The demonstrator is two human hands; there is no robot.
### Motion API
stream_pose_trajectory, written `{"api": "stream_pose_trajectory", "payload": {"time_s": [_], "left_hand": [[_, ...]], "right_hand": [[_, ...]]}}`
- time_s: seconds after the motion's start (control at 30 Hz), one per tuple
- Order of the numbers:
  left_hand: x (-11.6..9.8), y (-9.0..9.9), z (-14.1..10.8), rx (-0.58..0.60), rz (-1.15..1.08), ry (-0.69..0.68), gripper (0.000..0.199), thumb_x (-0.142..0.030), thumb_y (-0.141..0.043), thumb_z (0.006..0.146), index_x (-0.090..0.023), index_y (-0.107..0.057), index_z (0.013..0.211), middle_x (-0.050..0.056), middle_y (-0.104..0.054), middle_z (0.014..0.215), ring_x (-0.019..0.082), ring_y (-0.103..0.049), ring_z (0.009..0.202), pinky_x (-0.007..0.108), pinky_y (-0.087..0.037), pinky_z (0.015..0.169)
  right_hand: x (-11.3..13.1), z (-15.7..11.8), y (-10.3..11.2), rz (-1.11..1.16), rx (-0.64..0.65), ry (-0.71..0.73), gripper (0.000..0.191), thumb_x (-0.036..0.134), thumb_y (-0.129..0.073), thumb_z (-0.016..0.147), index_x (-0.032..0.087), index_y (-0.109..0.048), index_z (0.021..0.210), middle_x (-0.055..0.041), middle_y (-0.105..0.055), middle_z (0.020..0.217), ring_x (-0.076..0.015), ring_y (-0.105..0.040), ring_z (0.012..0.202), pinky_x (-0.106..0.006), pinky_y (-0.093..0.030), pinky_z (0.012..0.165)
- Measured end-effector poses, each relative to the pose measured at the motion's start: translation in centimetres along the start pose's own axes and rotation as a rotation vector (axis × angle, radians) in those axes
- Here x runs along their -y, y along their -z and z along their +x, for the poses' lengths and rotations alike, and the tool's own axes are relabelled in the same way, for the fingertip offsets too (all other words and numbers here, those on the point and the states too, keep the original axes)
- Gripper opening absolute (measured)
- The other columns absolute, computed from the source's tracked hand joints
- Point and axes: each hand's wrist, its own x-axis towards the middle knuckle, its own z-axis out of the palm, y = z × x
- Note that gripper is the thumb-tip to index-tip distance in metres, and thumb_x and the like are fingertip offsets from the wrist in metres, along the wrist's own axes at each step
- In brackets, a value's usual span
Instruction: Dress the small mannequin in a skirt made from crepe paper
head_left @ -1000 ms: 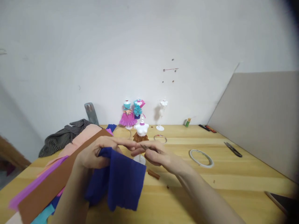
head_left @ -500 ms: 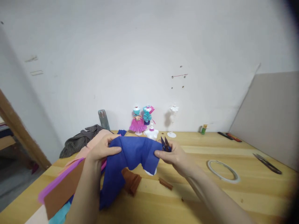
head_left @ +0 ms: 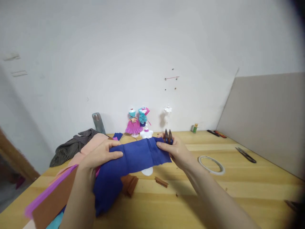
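A piece of blue crepe paper (head_left: 137, 156) is stretched between my hands above the table, its longer end drooping at the left. My left hand (head_left: 102, 155) pinches it with the thumb on top. At the other end, my right hand (head_left: 172, 149) grips the paper's edge between thumb and fingers. Thread snips (head_left: 168, 137) are tucked in that same hand, blades pointing up. Behind the paper stands a small white mannequin (head_left: 146, 132), its body partly hidden and its base showing below the paper.
Two dressed mannequins (head_left: 133, 124) and a bare one (head_left: 167, 111) stand near the wall. Coloured sheets (head_left: 54, 197) lie at the left by a striped cloth (head_left: 71, 146) and a bottle (head_left: 98, 123). Brown scraps (head_left: 130, 184), a white ring (head_left: 211, 165) and scissors (head_left: 246, 155) are on the table.
The blue paper has gone from sagging in an arch to a flatter, straighter strip. My right hand has turned slightly, and the view has shifted to the right.
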Motion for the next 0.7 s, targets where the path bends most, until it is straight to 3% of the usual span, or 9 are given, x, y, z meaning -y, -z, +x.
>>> {"api": "stream_pose_trajectory", "payload": {"time_s": [0.1,0.2,0.3,0.37,0.43,0.53,0.6,0.7], "left_hand": [[0.1,-0.4,-0.1,0.038,-0.028,0.042,0.023,-0.038,-0.069,0.076,-0.015,-0.072,0.082,0.004,-0.069,0.076,0.017,-0.061,0.072,0.024,-0.047,0.063],[-0.3,-0.9,-0.4,0.053,-0.049,0.072,0.026,-0.029,-0.067,0.076,-0.018,-0.071,0.100,0.007,-0.071,0.092,0.019,-0.063,0.083,0.026,-0.049,0.070],[-1.5,-2.0,-0.5,0.025,-0.013,0.050,0.048,-0.014,-0.065,0.070,-0.023,-0.064,0.117,0.006,-0.067,0.116,0.020,-0.061,0.101,0.029,-0.048,0.086],[-2.4,-3.2,-0.1,0.031,-0.016,0.030,0.057,-0.012,-0.066,0.065,-0.025,-0.061,0.120,0.004,-0.065,0.121,0.021,-0.058,0.107,0.030,-0.046,0.092],[-2.8,-4.3,0.4,0.096,-0.029,0.044,0.050,-0.015,-0.068,0.065,-0.022,-0.064,0.114,0.003,-0.069,0.110,0.020,-0.060,0.101,0.030,-0.048,0.087],[-2.9,-4.9,0.8,0.167,-0.078,0.073,0.020,-0.022,-0.065,0.072,-0.017,-0.070,0.090,0.001,-0.070,0.084,0.017,-0.062,0.080,0.026,-0.049,0.072],[-2.6,-4.1,0.4,0.083,-0.114,0.043,0.008,-0.022,-0.065,0.073,-0.016,-0.070,0.074,0.000,-0.068,0.073,0.015,-0.060,0.071,0.024,-0.047,0.066],[-2.1,-1.8,-0.9,-0.356,-0.168,-0.016,0.013,-0.023,-0.074,0.065,-0.015,-0.065,0.058,-0.001,-0.062,0.060,0.013,-0.056,0.060,0.022,-0.045,0.057]], "right_hand": [[0.2,-0.3,-0.1,-0.024,-0.002,0.030,0.033,0.037,-0.080,0.055,0.019,-0.057,0.070,0.0031,-0.051,0.058,-0.0107,-0.046,0.052,-0.023,-0.034,0.047],[0.5,-0.9,-0.5,-0.066,0.052,0.033,0.030,0.036,-0.079,0.058,0.019,-0.057,0.069,0.0023,-0.054,0.060,-0.0114,-0.048,0.054,-0.024,-0.037,0.050],[0.7,-1.6,-1.3,-0.142,0.186,0.011,0.023,0.034,-0.075,0.063,0.018,-0.059,0.069,0.0010,-0.057,0.061,-0.0121,-0.050,0.055,-0.024,-0.040,0.051],[0.5,-1.9,-2.0,-0.187,0.257,0.041,0.018,0.032,-0.072,0.066,0.018,-0.061,0.069,0.0009,-0.058,0.060,-0.0116,-0.050,0.055,-0.024,-0.041,0.052],[0.1,-2.1,-2.4,-0.236,0.289,0.093,0.015,0.029,-0.070,0.070,0.016,-0.062,0.070,0.0020,-0.056,0.059,-0.0100,-0.048,0.053,-0.022,-0.039,0.051],[0.0,-2.4,-2.6,-0.291,0.307,0.145,0.013,0.028,-0.065,0.075,0.015,-0.063,0.074,0.0020,-0.057,0.062,-0.0093,-0.048,0.055,-0.021,-0.038,0.052],[0.4,-2.6,-2.2,-0.371,0.321,0.166,0.013,0.028,-0.062,0.078,0.015,-0.064,0.078,0.0017,-0.058,0.065,-0.0097,-0.049,0.057,-0.021,-0.038,0.054],[0.9,-2.9,-1.9,-0.706,0.518,0.164,0.008,0.023,-0.064,0.078,0.016,-0.066,0.080,0.0017,-0.060,0.067,-0.0103,-0.050,0.059,-0.021,-0.036,0.055]]}}
